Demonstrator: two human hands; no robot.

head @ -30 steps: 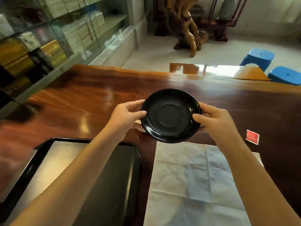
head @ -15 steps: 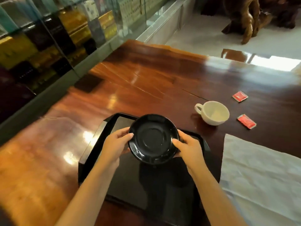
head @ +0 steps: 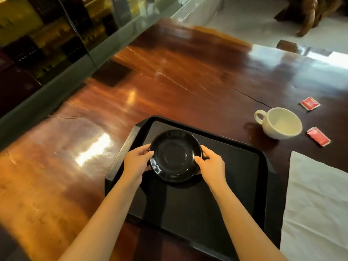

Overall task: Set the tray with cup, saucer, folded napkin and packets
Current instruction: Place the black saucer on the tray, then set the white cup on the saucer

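So the black saucer (head: 175,155) is pinched by its rim from both sides, left hand (head: 136,161) on one edge and right hand (head: 212,163) on the other, thumbs over the lip and the rest of the fingers (head: 199,159) tucked underneath. It's over the far-left part of the black tray (head: 244,185), very low. I honestly can't tell if it's touching down or just hovering.

Handling-wise: it looks like glazed ceramic, so stiff, a bit of weight to it, glossy and probably slippery, and it'll chip if it clacks down hard. The rim is the right place to hold it, since the shallow well in the middle gives you nothing to grab. Two-sided grip keeps it level.

Off to the right of the right-hand fingers, out on the wooden counter (head: 169,81), sits the cream cup (head: 280,123), upright, handle pointing left. That handle's the obvious grab. Two red packets (head: 318,136) lie just past it, light and floppy. The white napkin (head: 316,200) lies spread flat, not folded, right of the tray.
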